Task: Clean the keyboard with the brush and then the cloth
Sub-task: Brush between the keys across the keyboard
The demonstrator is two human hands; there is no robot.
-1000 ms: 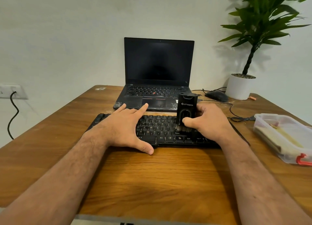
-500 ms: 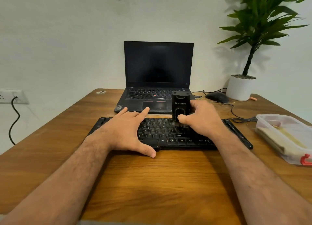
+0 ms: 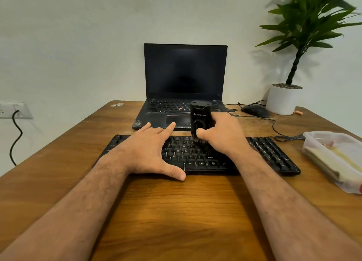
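Right hand (image 3: pixel 225 137) grips the upright brush (image 3: pixel 200 119), bristles on the keyboard (image 3: pixel 270 153); left hand (image 3: pixel 148 149) rests flat, fingers spread, on its keys

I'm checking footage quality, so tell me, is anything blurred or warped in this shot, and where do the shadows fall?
Head view: wide-angle bend bows the table edges; plant leaves look smeared; plant's soft shadow falls leftward on the wall; laptop screen dark, glare-free.

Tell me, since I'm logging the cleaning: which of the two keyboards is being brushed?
The separate black keyboard lying nearest the person: the right hand holds the brush on its keys. The laptop behind it is untouched.
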